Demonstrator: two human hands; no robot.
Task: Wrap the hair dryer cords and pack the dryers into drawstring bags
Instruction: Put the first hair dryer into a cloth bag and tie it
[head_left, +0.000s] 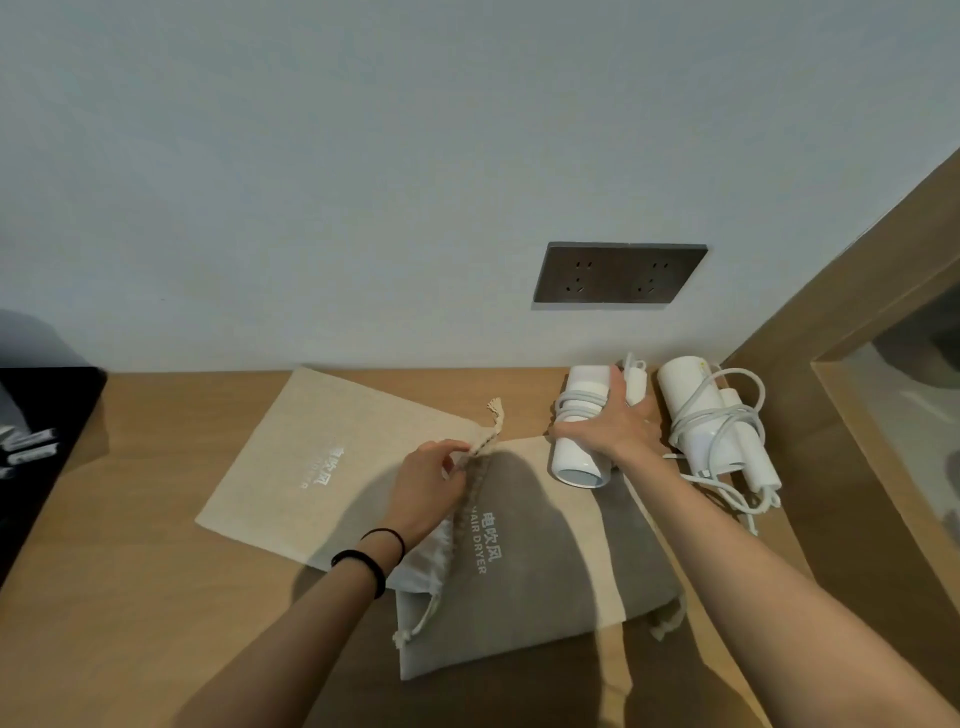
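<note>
— What does each hand have?

— My left hand (431, 483) pinches the braided drawstring (492, 418) between thumb and fingertips, just over the top left corner of the near bag (550, 582). My right hand (621, 431) is curled over the wrapped dryer (576, 447), gripping its barrel where the cord (571, 402) is wound round it.

— And where do the things lie?

— The wrapped dryer rests on the table (156, 597), its open end touching the near bag's far edge. The second dryer (698, 410) lies just to its right, with loose loops of cord around it. The far bag (311, 447) lies flat to the left, its near corner under the near bag. A socket plate (618, 273) sits on the wall behind.
</note>
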